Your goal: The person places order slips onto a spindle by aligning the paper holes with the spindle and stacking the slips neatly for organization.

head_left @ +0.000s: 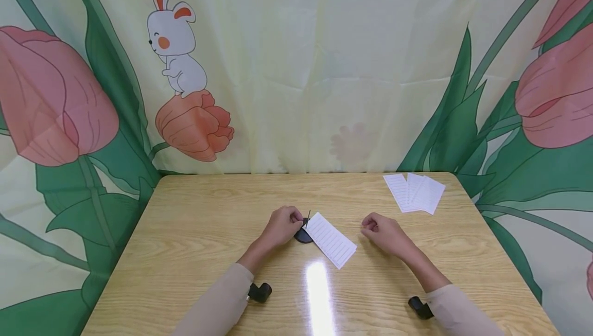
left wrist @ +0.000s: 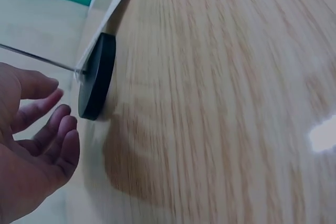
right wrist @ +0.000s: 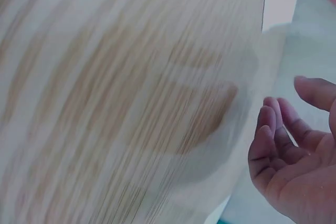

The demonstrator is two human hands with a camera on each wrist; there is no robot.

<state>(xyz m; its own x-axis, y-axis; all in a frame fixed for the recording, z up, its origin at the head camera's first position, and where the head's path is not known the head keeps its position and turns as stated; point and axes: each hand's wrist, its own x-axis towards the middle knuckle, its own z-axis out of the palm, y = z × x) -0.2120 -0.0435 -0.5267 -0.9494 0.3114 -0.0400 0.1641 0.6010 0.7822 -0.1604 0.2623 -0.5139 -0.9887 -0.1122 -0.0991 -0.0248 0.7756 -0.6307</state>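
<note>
Because one end of the lined paper [head_left: 330, 240] sits at the foot of the thin upright rod [left wrist: 42, 58], apparently threaded on it, the rod and its round black base [head_left: 303, 237] seem to anchor that end while the rest extends over the worktop [head_left: 208, 223] toward the right. Nothing shows within the left hand [head_left: 281, 226], loosely curled just beside the rod, where it could steady the base. The right hand [head_left: 385, 234], likewise relaxed and holding nothing visible, hangs near the paper's other end. Fanned slips [head_left: 428, 195] lie well apart at the far right, perhaps to leave room.
</note>
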